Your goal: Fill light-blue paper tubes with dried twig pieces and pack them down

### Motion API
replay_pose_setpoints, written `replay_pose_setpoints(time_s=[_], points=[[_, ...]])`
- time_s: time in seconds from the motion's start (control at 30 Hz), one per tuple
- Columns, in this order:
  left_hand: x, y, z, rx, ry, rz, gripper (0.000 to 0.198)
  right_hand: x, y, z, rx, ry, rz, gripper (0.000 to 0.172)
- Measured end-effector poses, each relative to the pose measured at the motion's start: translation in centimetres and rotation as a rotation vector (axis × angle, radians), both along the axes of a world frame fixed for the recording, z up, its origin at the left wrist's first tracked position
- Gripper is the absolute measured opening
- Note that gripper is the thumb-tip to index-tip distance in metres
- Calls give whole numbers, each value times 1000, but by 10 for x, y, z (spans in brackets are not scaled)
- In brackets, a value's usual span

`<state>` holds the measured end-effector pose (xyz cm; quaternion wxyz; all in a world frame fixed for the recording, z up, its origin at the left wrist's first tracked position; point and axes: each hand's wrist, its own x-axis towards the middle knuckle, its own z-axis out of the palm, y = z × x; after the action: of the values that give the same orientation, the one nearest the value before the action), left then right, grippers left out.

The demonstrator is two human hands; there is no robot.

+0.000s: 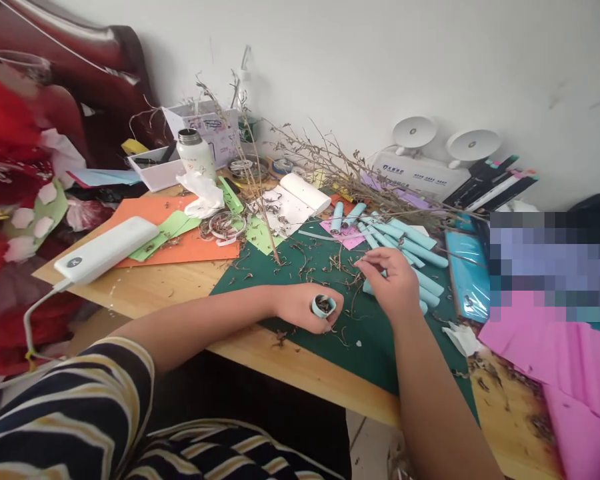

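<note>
My left hand (304,307) rests on the green cutting mat (290,267) and is closed around a light blue paper tube (323,305), held upright with dried bits showing in its open end. My right hand (393,280) hovers just right of it, fingers pinched together over scattered dried plant crumbs; what they pinch is too small to name. Behind the right hand lies a pile of several more blue paper tubes (405,240). Dried twigs (340,170) sprawl across the back of the wooden table (145,290).
Orange paper (180,230) with green scraps and a white power bank (105,250) lie at the left. A white bottle (194,155), white boxes, tape rolls and a paper roll (305,192) stand behind. Pink sheets (555,360) cover the right; markers (490,180) lean at the wall.
</note>
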<state>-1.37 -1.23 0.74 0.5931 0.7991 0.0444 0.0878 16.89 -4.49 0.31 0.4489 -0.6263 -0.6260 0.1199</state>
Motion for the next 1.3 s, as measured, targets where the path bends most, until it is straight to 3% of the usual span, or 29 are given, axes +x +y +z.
replay_pose_setpoints(time_s=[0.07,0.17,0.3,0.4,0.57,0.77,0.97,1.13,1.3], points=[[-2,-2,-1,-18,-2,14,12,-12,-11,9,80,111,174,8],[-1,-3,-4,-5,64,29,11,-32,-23,19,157,107,475,3],[3,-4,-4,80,170,43,10,-44,-25,26,244,-16,638,6],[8,-1,-4,134,143,19,10,-40,-23,27,252,-44,653,9],[12,5,-14,103,-31,53,12,-33,-23,26,209,-71,698,30],[15,3,-20,102,-76,-12,16,-43,-26,29,335,-299,668,41],[10,1,-12,79,29,21,16,-39,-28,21,451,-230,569,32],[5,1,-8,22,86,79,16,-27,-26,21,443,-404,578,36],[9,2,-15,68,37,54,16,-37,-29,30,384,-522,600,44]])
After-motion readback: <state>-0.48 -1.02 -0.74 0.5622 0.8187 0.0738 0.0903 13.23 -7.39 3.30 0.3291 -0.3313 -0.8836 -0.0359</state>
